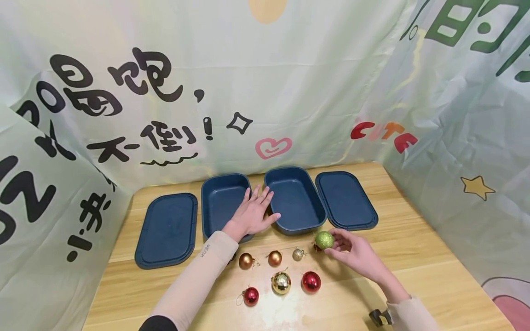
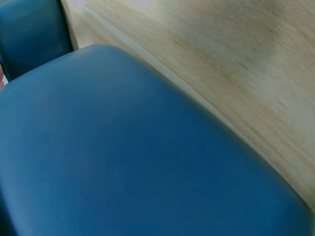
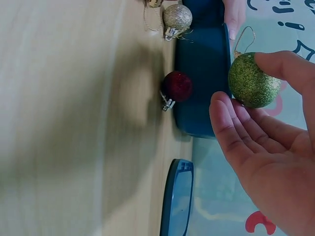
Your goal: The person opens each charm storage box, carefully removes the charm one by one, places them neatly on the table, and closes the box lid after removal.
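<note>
My right hand point(image 1: 354, 253) pinches a green glitter Christmas bauble point(image 1: 324, 240) between thumb and fingers, just in front of the right blue container point(image 1: 295, 202). In the right wrist view, the bauble's gold string loop stands up from its cap. My left hand point(image 1: 253, 215) has its fingers spread, lying across the near-facing rims of the left blue container point(image 1: 220, 202) and the right one. Its fingertips reach the gap between them. Beside the right container, a small dark red bauble point(image 3: 176, 86) is mostly hidden by the green one in the head view.
On the wooden table are copper baubles point(image 1: 275, 258), a glittery gold bauble point(image 1: 298, 254), a shiny gold bauble point(image 1: 281, 282) and red baubles point(image 1: 311, 282). A blue lid point(image 1: 167, 230) lies left of the containers, another lid point(image 1: 347, 201) right. Printed curtains point(image 1: 314, 92) surround the table.
</note>
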A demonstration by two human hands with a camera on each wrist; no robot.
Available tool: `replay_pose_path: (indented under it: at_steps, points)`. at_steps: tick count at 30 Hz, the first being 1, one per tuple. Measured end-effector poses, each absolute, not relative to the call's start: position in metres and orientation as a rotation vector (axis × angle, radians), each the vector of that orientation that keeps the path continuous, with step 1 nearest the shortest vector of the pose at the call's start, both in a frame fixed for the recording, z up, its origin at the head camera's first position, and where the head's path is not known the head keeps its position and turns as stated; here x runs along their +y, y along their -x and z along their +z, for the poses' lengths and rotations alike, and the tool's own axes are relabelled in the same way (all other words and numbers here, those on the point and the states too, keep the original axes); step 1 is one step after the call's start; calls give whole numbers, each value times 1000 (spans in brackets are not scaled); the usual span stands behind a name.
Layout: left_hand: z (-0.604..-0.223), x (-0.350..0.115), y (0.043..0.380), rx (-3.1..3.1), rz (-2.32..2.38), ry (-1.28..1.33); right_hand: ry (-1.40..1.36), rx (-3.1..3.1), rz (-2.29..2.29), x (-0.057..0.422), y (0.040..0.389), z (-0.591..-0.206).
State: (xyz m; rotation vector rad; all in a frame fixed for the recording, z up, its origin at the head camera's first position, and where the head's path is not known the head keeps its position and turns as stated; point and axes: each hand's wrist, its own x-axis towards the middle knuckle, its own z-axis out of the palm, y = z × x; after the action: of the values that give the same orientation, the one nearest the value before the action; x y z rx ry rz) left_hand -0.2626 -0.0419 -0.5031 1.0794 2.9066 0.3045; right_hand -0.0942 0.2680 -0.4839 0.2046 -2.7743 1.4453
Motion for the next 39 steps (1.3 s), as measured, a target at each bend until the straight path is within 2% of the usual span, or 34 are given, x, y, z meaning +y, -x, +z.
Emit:
replay_pose_path:
  at_steps: [39]
  points:
    - [-500,-41,260,2903,321,-1063,-262,-2891,1444,286,68,-517]
